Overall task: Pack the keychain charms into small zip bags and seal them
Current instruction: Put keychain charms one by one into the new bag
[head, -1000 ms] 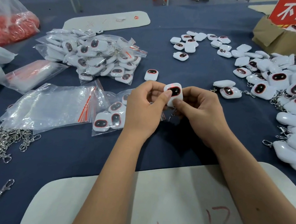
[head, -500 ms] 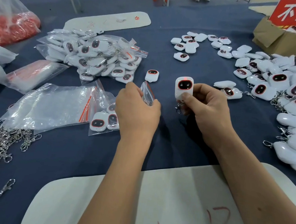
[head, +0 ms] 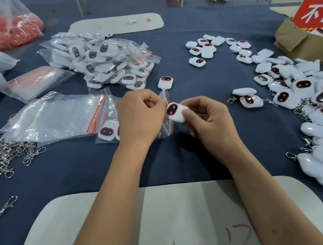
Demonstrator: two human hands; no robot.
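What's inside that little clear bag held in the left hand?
Nothing visible yet: the small zip bag looks empty. The right hand holds a white charm at its mouth. The left hand covers part of the bag, so that part is hidden.

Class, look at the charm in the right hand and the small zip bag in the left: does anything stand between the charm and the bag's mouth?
Nothing visible does. The right hand pinches the white charm right beside the zip bag that the left hand holds. Whether the mouth is open cannot be told.

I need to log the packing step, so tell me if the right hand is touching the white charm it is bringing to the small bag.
Touching. The head view shows the right hand pinching the charm, thumb on its face.
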